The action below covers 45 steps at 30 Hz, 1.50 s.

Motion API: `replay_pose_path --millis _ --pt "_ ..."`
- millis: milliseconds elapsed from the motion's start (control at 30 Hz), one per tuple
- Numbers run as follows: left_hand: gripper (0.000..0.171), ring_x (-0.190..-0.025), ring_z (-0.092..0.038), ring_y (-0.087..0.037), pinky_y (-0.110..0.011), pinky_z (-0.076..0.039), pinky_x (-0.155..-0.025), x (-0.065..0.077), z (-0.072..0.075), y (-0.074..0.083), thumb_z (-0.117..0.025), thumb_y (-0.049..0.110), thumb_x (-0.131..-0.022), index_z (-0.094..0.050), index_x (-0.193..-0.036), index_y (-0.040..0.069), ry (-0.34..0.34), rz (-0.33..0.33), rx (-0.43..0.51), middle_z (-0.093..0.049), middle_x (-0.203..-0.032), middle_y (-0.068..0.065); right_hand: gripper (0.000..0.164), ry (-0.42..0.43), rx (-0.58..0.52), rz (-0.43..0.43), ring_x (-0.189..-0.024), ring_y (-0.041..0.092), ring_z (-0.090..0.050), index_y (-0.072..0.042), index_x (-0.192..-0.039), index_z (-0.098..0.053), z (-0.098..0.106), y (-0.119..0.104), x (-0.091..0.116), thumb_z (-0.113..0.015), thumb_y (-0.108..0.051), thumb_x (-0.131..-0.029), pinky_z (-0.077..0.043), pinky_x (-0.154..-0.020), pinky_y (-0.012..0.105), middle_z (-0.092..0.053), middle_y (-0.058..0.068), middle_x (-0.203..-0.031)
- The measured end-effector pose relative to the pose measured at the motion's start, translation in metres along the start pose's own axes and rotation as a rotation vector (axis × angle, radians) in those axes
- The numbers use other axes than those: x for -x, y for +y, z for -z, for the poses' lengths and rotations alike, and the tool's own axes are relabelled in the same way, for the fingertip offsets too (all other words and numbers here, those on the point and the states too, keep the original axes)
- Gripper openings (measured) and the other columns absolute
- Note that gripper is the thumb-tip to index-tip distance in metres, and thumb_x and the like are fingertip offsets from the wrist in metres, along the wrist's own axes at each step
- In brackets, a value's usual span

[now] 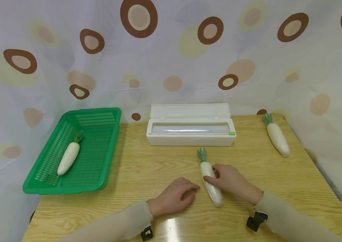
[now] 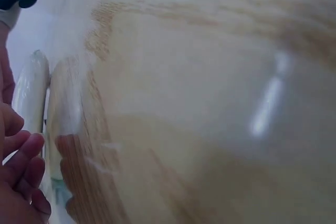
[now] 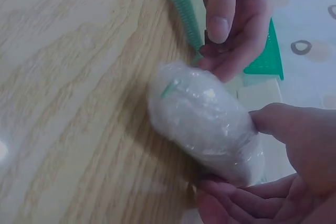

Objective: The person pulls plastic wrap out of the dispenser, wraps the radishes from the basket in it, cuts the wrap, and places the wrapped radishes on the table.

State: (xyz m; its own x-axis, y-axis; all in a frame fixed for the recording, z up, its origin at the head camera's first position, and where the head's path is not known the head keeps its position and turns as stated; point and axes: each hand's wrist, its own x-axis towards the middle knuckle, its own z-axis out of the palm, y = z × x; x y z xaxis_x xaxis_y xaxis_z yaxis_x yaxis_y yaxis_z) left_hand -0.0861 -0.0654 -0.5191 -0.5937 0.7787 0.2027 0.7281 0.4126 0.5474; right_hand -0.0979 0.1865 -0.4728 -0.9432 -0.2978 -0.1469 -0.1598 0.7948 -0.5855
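1. Long white radish with green leaf stubs, wrapped in clear glossy film (image 1: 207, 171): lies on the light wood-grain table (image 1: 149, 161), leafy end pointing away from the person.
2. Right hand (image 1: 229, 179): clamped on that radish, thumb across the top, fingers round the far side. Right wrist view shows crinkled film bunched at the blunt end.
3. Left hand (image 1: 174, 198): just beside the radish, fingers loosely bent, thumb and index finger apart. It covers part of the radish in the left wrist view.
4. Long white box with raised lid (image 1: 190, 139): just beyond the leafy end, blocking the way straight back. Pale shiny film roll (image 1: 190, 129) inside; light-green tab (image 1: 232, 133) at its right front corner.
5. Green slotted plastic basket (image 1: 113, 148): left side, well apart, holding a second white radish with green stubs (image 1: 69, 158), tilted along its left part.
6. Third white radish, green-topped (image 1: 278, 139): on the table, far right, near the patterned white sheet (image 1: 171, 67).
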Motion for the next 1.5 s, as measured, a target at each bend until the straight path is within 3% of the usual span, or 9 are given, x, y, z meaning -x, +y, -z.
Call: replay_pose_path --millis 167,467,633,833,1033,1133,1233,1367,1500 --pt "0.026 -0.106 -0.062 -0.016 -0.028 -0.049 -0.096 0.007 0.003 -0.007 -0.062 0.012 -0.101 -0.070 -0.126 0.008 0.050 0.042 0.021 -0.073 -0.116 -0.002 0.049 -0.007 -0.013 0.018 -0.069 0.011 -0.057 0.006 -0.120 -0.061 0.014 0.001 0.003 -0.076 -0.032 -0.094 -0.049 -0.061 0.029 -0.065 0.000 -0.081" --pt "0.024 -0.104 -0.060 -0.014 -0.030 -0.051 -0.093 0.018 0.007 -0.017 -0.061 0.014 -0.104 -0.069 -0.127 0.008 0.086 0.098 0.063 -0.071 -0.114 -0.001 0.051 0.112 0.045 0.039 -0.087 0.022 -0.067 0.007 -0.127 -0.062 0.084 0.009 0.007 -0.073 -0.033 -0.098 -0.055 -0.074 0.039 -0.073 0.013 -0.100" --pt "0.024 -0.104 -0.060 -0.014 -0.030 -0.051 -0.094 0.021 0.011 -0.020 -0.062 0.013 -0.103 -0.069 -0.126 0.007 0.105 0.124 0.054 -0.071 -0.113 -0.001 0.064 0.174 0.082 -0.042 -0.104 0.044 -0.068 0.014 -0.138 -0.052 0.131 0.035 0.000 -0.065 -0.039 -0.103 -0.056 -0.086 0.055 -0.069 0.032 -0.116" --pt "0.023 -0.101 -0.060 -0.014 -0.030 -0.051 -0.091 0.025 0.015 -0.023 -0.063 0.012 -0.103 -0.070 -0.124 0.007 0.132 0.135 0.039 -0.071 -0.110 0.000 0.074 0.179 0.120 -0.134 -0.111 0.054 -0.062 0.018 -0.145 -0.043 0.165 0.087 -0.022 -0.055 -0.044 -0.107 -0.051 -0.090 0.063 -0.061 0.041 -0.124" --pt "0.022 -0.100 -0.059 -0.012 -0.028 -0.051 -0.088 0.028 0.015 -0.025 -0.063 0.014 -0.103 -0.070 -0.124 0.008 0.131 0.153 0.041 -0.071 -0.111 0.000 0.074 0.121 0.177 -0.179 -0.114 0.059 -0.057 0.022 -0.140 -0.045 0.170 0.126 -0.042 -0.052 -0.044 -0.107 -0.048 -0.093 0.066 -0.057 0.044 -0.128" --pt "0.022 -0.101 -0.058 -0.010 -0.027 -0.051 -0.089 0.030 0.015 -0.025 -0.063 0.014 -0.104 -0.070 -0.125 0.009 0.124 0.168 0.045 -0.071 -0.112 0.001 0.066 0.108 0.192 -0.174 -0.105 0.057 -0.059 0.022 -0.125 -0.053 0.164 0.142 -0.053 -0.056 -0.041 -0.106 -0.050 -0.088 0.061 -0.059 0.044 -0.117" --pt "0.022 -0.101 -0.059 -0.011 -0.027 -0.051 -0.089 0.031 0.014 -0.026 -0.063 0.013 -0.104 -0.070 -0.124 0.009 0.127 0.164 0.041 -0.071 -0.113 0.000 0.055 0.091 0.199 -0.191 -0.083 0.044 -0.055 0.016 -0.098 -0.054 0.157 0.154 -0.065 -0.057 -0.039 -0.105 -0.045 -0.074 0.050 -0.055 0.032 -0.086" --pt "0.022 -0.101 -0.059 -0.013 -0.028 -0.052 -0.089 0.032 0.014 -0.025 -0.063 0.011 -0.103 -0.070 -0.123 0.007 0.140 0.159 0.045 -0.071 -0.112 -0.001 0.061 0.063 0.207 -0.214 -0.095 0.054 -0.056 0.021 -0.114 -0.053 0.152 0.161 -0.074 -0.055 -0.039 -0.105 -0.049 -0.083 0.058 -0.057 0.041 -0.102" --pt "0.021 -0.101 -0.060 -0.014 -0.029 -0.052 -0.089 0.033 0.016 -0.025 -0.063 0.011 -0.103 -0.070 -0.123 0.007 0.146 0.174 0.036 -0.071 -0.112 -0.001 0.073 0.054 0.204 -0.199 -0.117 0.062 -0.053 0.026 -0.141 -0.036 0.148 0.160 -0.077 -0.055 -0.035 -0.105 -0.046 -0.094 0.068 -0.048 0.047 -0.135"
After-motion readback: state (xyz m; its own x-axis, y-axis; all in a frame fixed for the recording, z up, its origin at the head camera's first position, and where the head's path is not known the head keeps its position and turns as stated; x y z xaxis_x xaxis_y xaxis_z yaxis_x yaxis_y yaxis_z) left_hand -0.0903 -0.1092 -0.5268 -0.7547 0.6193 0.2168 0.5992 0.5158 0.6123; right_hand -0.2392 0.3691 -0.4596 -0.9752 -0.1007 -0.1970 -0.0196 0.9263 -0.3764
